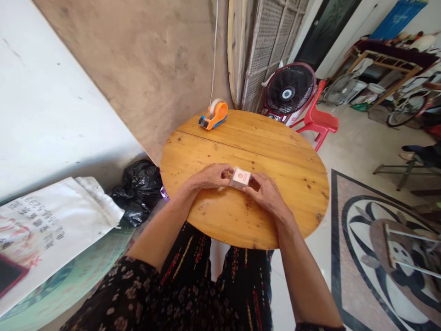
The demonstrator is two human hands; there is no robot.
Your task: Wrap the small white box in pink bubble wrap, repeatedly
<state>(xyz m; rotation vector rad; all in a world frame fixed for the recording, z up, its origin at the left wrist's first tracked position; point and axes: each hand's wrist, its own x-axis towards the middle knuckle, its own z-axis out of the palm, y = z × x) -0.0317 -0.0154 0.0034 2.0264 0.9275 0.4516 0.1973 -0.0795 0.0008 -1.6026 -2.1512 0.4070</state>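
A small pale box [241, 176] with a reddish round print on its top sits at the middle of the round wooden table [282, 151]. My left hand [215, 176] grips its left side with bent fingers, and my right hand [264, 189] holds the right side between thumb and fingers. Toward the far edge of the tabletop stands an orange and blue tape dispenser [217, 114] with a roll of tape, apart from both hands. The underside of the box cannot be seen.
A floor fan [289, 89] and a red plastic chair [319, 117] stand beyond the table's right edge. To the left are a black plastic bag [139, 188] and a white sack [58, 220]. A wooden panel [144, 59] rises behind the table.
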